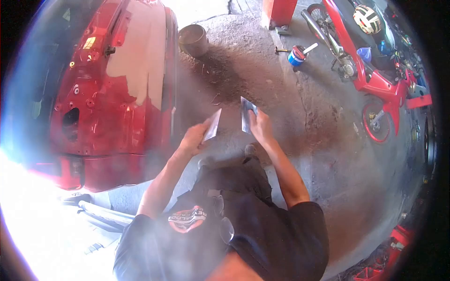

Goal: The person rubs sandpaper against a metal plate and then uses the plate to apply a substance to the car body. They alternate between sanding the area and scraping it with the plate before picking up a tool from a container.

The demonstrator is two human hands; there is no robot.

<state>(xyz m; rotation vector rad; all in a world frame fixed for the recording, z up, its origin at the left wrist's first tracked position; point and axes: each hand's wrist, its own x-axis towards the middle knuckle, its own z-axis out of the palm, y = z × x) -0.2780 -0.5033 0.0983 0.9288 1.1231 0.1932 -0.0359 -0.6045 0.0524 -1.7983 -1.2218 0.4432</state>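
My left hand is closed on a thin, flat putty spreader, its pale face tilted up. My right hand grips a second flat spreader, which looks darker and stands nearly upright. The two blades are apart, with the floor showing between them. Left of my hands is a red car body panel with a large beige filler patch on it. Whether any filler sits on the blades is too blurred to tell.
A round bucket stands beyond the panel. At the back right are a blue can with a pale stick, a hammer and a red post. A red motorcycle and a helmet are along the right.
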